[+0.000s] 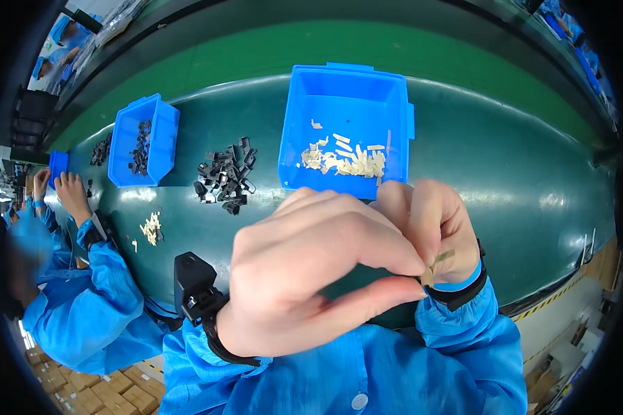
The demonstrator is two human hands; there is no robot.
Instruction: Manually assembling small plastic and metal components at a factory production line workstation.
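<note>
Both of my hands meet low in the middle, in front of the large blue bin. My left hand pinches a small tan strip between thumb and forefinger. My right hand is curled closed, its fingertips at the same strip. A greenish-tan end sticks out beside the fingers. Whether the strip is one piece or two layers, I cannot tell. In the large bin lie many loose cream strips. A heap of small black plastic parts rests on the green table left of that bin.
Further left, a smaller blue bin holds black parts. Nearer is a small pile of cream strips. A co-worker in blue sits at the left, a hand by another blue container. The green table curves away rightward.
</note>
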